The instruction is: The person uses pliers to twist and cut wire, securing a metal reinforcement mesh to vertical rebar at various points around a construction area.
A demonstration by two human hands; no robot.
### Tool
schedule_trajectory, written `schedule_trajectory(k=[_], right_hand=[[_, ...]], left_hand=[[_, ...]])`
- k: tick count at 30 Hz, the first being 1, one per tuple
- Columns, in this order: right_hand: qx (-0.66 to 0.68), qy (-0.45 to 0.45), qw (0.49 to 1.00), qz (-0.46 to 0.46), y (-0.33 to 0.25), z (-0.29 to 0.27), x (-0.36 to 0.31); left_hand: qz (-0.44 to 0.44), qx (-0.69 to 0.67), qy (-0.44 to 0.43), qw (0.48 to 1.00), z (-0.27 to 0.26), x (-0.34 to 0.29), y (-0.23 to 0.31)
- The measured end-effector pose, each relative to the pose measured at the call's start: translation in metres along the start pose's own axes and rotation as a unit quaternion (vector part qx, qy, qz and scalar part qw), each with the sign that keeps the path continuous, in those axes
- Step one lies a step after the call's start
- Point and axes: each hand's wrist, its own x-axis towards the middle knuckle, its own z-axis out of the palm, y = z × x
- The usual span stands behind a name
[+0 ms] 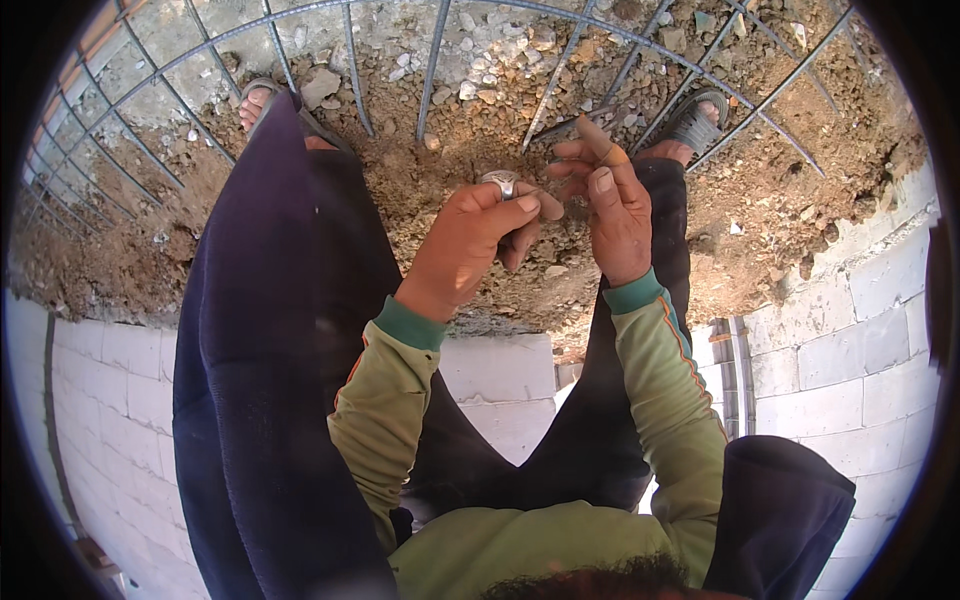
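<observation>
My left hand (462, 245) is closed, its thumb pressed toward the bent index finger. A silver ring-like piece (500, 183) shows at its knuckles. Whatever may be between those fingertips is too small to make out. Just to the right, my right hand (618, 215) is raised with thumb and fingers apart, the index finger pointing up and away. An orange-brown band (614, 156) circles one of its fingers. The two hands nearly meet at the fingertips, above the rubble soil. Beyond the right fingertips lies a thin dark rod (552, 131).
Crossed steel rebar (432, 75) arches over the far side, with bar ends reaching toward my hands. Stony soil (760, 215) lies beneath. My sandalled feet (693, 125) rest among the bars. Pale block walls (840, 345) stand at both sides and below my seat.
</observation>
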Motion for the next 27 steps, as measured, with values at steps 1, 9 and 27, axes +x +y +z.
schedule_trajectory(k=[1, 9, 27], right_hand=[[0.020, -0.019, 1.000, 0.007, -0.008, 0.003, -0.002], [-0.077, 0.019, 0.996, 0.026, -0.013, -0.010, 0.002], [-0.522, -0.167, 0.801, -0.243, -0.049, -0.011, -0.005]], left_hand=[[-0.026, -0.022, -0.027, 0.999, 0.001, 0.000, 0.002], [0.013, 0.080, 0.073, 0.994, 0.006, 0.007, -0.020], [0.166, 0.413, 0.071, 0.892, -0.010, -0.003, -0.008]])
